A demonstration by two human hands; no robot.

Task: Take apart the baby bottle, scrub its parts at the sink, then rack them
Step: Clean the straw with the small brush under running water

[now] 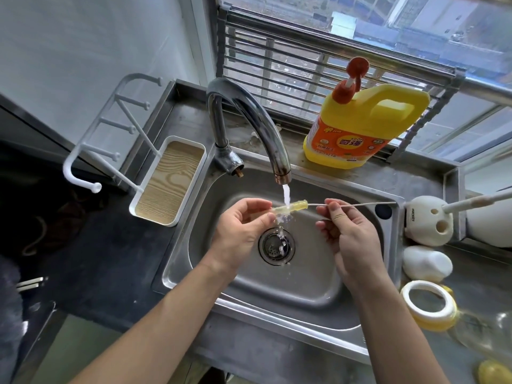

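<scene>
Over the steel sink (310,289), my left hand (241,231) pinches one end of a pale yellow bottle straw (291,207) and holds it level under the running water from the tap (249,120). My right hand (346,234) pinches a thin wire straw brush (360,204) whose tip sits in the straw's right end. On the counter at the right lie the white bottle collar ring (428,303), a white cap (426,263) and a clear bottle body (487,328). The white drying rack (166,181) with pegs stands left of the sink.
A yellow dish soap jug (363,126) with a red pump stands behind the sink on the ledge. A white holder (429,223) with a long brush handle sits at the right edge. The drain strainer (277,245) is below the straw. Dark counter lies to the left.
</scene>
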